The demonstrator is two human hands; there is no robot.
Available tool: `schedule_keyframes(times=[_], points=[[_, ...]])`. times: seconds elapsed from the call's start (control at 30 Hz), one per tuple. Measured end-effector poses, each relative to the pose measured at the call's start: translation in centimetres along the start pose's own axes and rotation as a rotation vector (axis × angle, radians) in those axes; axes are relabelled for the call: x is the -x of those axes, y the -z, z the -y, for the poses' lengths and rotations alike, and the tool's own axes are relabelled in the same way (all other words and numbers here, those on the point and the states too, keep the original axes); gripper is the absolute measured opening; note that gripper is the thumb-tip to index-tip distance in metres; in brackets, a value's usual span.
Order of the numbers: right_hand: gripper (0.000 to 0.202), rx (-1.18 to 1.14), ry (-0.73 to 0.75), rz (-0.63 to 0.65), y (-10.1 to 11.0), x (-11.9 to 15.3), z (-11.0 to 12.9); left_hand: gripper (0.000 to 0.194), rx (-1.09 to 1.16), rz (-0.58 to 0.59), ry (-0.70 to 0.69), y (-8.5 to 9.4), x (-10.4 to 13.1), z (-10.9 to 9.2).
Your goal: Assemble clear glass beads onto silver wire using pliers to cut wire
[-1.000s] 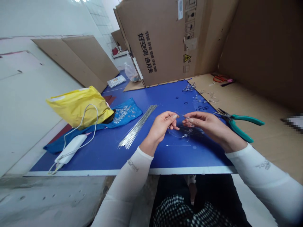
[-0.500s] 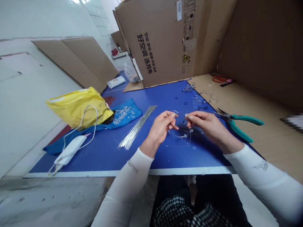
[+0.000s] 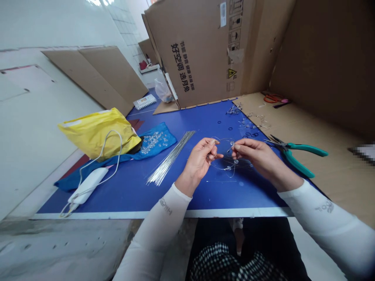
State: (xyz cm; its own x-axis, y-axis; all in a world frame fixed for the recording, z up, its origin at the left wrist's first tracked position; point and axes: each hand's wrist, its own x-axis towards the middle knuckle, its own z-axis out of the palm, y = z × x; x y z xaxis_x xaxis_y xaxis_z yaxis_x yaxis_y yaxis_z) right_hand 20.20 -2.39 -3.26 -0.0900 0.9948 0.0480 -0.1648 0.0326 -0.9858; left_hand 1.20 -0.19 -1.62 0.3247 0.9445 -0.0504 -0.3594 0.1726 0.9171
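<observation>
My left hand (image 3: 202,156) pinches a thin wire loop between thumb and forefinger, its other fingers curled. Clear beads sit on this wire; one bead (image 3: 232,143) is at the fingertips of my right hand (image 3: 253,154), which pinches the loop's other side. Two more beads (image 3: 236,161) hang lower, between the hands. Left of my hands, a bundle of straight silvery wires (image 3: 171,158) lies on the blue tabletop (image 3: 175,199). Many loose clear beads (image 3: 154,141) rest on a blue cloth (image 3: 167,134). Small black rings (image 3: 252,135) lie beyond my right hand.
Green-handled pliers (image 3: 299,156) lie on cardboard at the right, with orange scissors (image 3: 272,99) farther back. A yellow bag (image 3: 102,132) and a white corded device (image 3: 88,185) are at the left. A tall cardboard box (image 3: 202,54) stands behind; finished-looking wire pieces (image 3: 256,120) lie near it.
My right hand has shifted slightly right, and the bead at its fingertips and the wire arc between the hands show more clearly. My left hand still pinches the wire.
</observation>
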Motion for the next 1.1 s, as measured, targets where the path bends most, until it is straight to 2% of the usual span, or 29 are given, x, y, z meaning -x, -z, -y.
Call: schedule_keyframes(times=[0.1,0.17,0.27,0.33,0.4,0.47,0.57,0.73,1.1], points=[[0.024,0.003,0.006,-0.015,0.2,0.0,0.0,0.015,-0.138,0.007,0.030,0.4,-0.1,0.0],[0.022,0.029,0.019,-0.015,0.3,-0.1,0.0,0.022,-0.274,-0.031,0.006,0.6,-0.3,0.0],[0.023,0.076,0.018,-0.005,0.4,0.0,0.2,0.039,-0.535,-0.103,-0.151,0.9,-0.4,-0.1],[0.022,0.103,0.013,0.008,0.4,0.1,0.3,0.045,-0.719,-0.110,-0.293,0.9,-0.3,-0.3],[0.021,0.115,0.005,0.031,0.3,0.1,0.3,0.042,-0.851,-0.057,-0.412,0.7,-0.1,-0.6],[0.022,0.125,-0.010,0.056,0.2,0.2,0.3,0.031,-0.909,0.025,-0.468,0.4,0.1,-0.8],[0.026,0.158,-0.032,0.076,0.2,0.1,0.2,0.016,-0.924,0.095,-0.452,0.0,0.2,-0.7],[0.033,0.173,-0.033,0.089,0.2,0.1,0.1,0.017,-0.786,0.128,-0.389,-0.1,-0.1,0.2],[0.032,0.005,-0.099,0.138,0.1,0.2,0.1,0.022,-0.477,0.012,-0.204,0.3,-0.4,0.8]])
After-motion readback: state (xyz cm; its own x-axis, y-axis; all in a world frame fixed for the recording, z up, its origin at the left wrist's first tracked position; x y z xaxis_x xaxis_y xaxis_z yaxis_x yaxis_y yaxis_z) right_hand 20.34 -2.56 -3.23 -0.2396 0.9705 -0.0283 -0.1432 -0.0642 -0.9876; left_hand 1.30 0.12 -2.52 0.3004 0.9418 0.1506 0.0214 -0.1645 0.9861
